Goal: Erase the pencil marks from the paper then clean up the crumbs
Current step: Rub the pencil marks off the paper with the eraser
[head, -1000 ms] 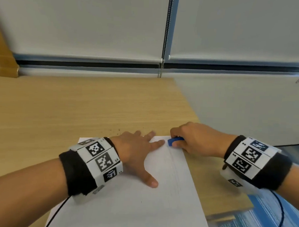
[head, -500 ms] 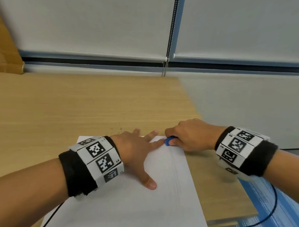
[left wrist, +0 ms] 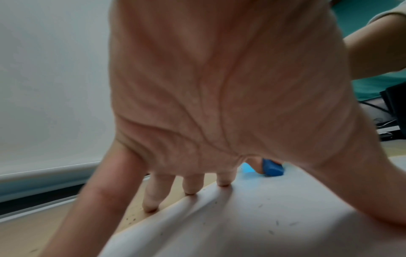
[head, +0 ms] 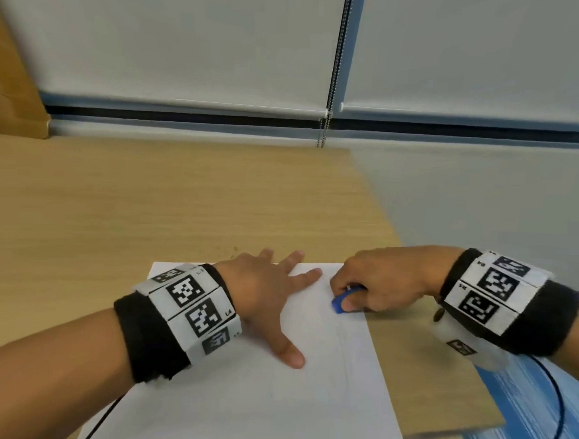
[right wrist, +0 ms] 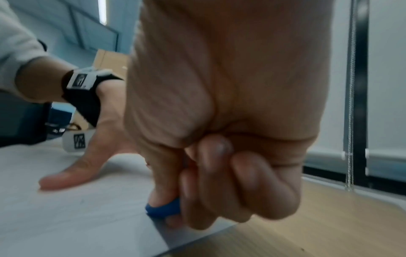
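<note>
Right hand rubbed blue eraser on paper, left hand pinned the sheet.
Head: left hand (head: 265,284) lay flat, fingers spread, on paper (head: 273,401) on wooden desk (head: 149,196); right hand (head: 378,279) pinched eraser (head: 339,302) near the sheet's far right edge. Left wrist: fingertips (left wrist: 189,191) pressed the far edge, crumbs (left wrist: 272,231) scattered. Right wrist: fingers curled around the eraser, touching paper.
</note>
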### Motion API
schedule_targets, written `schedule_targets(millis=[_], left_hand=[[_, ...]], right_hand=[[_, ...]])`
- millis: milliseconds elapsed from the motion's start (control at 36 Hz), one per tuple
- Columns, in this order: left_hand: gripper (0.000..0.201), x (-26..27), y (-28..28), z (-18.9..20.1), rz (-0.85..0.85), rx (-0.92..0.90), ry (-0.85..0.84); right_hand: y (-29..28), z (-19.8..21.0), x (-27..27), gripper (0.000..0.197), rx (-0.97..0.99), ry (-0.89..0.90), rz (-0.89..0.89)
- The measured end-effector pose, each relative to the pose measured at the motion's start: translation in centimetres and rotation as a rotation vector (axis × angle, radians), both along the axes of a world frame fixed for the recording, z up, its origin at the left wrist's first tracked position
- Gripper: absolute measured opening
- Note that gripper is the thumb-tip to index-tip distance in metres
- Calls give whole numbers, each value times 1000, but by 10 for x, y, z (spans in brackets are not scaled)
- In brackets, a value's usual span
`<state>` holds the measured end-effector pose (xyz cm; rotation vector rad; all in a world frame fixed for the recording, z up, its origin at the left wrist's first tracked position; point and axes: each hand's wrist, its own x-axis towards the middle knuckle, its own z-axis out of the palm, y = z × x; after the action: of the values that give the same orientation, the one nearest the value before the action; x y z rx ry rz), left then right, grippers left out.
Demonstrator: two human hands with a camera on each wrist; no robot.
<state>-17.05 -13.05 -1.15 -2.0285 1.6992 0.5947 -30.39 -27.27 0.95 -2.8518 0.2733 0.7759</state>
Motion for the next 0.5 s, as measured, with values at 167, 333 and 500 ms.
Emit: schedule_targets(millis=[167,333,500], left_hand=[[128,1,-1,-1,6,10,2],[127,-1,-1,3,-2,26,-8],[127,-1,-2,2,-3,21,-18]], right_hand=[[-9,-4,14,28,-138,-125,-79],[-2,0,9,23,0,8,-25],[-3,-6,16,27,-154,-122,-84]])
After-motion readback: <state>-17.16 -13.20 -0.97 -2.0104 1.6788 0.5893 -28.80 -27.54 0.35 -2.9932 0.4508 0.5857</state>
